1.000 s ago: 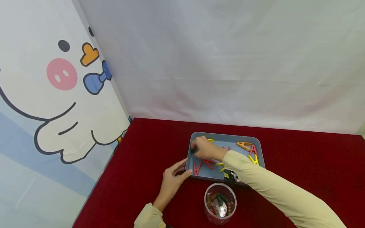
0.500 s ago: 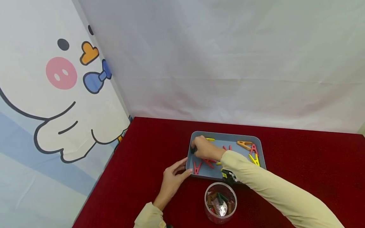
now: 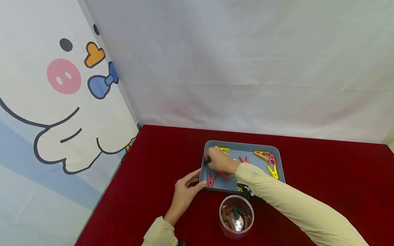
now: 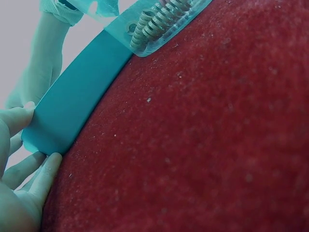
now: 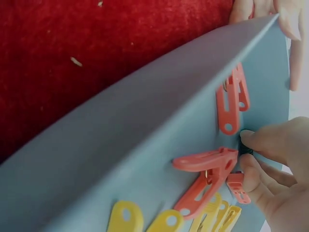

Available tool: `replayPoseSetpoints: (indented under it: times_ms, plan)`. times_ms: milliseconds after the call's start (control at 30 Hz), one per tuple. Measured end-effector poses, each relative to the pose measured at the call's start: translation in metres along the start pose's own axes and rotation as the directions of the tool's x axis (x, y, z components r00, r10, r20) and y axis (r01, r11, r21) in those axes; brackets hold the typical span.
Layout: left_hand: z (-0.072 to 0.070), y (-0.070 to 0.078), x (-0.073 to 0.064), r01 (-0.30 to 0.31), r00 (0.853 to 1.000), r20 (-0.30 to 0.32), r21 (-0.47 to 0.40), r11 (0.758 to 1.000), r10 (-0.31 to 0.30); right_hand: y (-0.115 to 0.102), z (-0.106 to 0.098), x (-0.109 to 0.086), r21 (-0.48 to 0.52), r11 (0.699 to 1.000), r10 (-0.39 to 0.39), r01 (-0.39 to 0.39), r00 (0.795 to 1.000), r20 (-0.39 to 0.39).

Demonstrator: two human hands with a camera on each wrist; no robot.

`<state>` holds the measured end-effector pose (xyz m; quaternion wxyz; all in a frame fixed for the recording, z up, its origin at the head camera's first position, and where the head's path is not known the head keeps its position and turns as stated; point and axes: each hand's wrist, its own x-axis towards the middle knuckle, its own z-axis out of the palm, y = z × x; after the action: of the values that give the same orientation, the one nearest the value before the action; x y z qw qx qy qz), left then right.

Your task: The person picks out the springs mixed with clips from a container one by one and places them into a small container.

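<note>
A grey-blue tray (image 3: 246, 146) holds several plastic spring clips in red, yellow and orange. At its near left corner, my left hand (image 3: 183, 197) grips the outside, thumb on the front wall and fingers on the left wall. Inside the tray's left end, my right hand (image 3: 219, 160) pinches a small dark green spiral hair tie (image 5: 245, 148) between thumb and fingers, which cover most of it. Near those fingertips lie a red clip (image 5: 207, 179), a smaller red clip (image 5: 237, 186) and another red clip (image 5: 232, 99). Yellow clips (image 5: 217, 215) lie further along.
A clear round jar (image 3: 236, 235) with brown and green spiral hair ties (image 3: 237, 212) stands right in front of the tray, under the right forearm's near side. An orange clip (image 3: 262, 155) and a yellow clip (image 3: 272, 172) lie at the tray's right end. White cloth (image 3: 246, 85) rises behind the red tabletop.
Both hands keep nearly the same places at the tray. The head view shifts slightly, and a little more of the yellow clip beyond my right hand shows.
</note>
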<state>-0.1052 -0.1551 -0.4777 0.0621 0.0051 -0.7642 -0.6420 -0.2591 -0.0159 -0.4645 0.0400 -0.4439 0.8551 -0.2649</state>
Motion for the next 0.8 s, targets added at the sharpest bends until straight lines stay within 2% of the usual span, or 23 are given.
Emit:
replayPoseSetpoints:
  times_ms: [233,467,500,800]
  plan:
    - [0.002,-0.02,0.006,-0.021,1.0,-0.017,-0.012,1.0,0.02,0.003,-0.002,0.001,0.017,0.998,-0.052,0.053,0.998,-0.018]
    - [0.001,-0.002,0.0,-0.031,1.0,-0.004,-0.011,0.999,0.031,0.0,-0.01,-0.002,0.089,0.993,-0.077,0.077,0.997,-0.013]
    - [0.001,-0.003,0.001,-0.032,0.999,-0.004,-0.01,0.999,0.032,-0.001,-0.011,-0.003,0.098,0.992,-0.073,0.073,0.997,-0.01]
    - [0.001,-0.033,0.008,-0.029,0.999,-0.027,0.013,0.999,0.03,-0.008,-0.018,-0.009,0.145,0.989,-0.036,0.034,0.999,0.01]
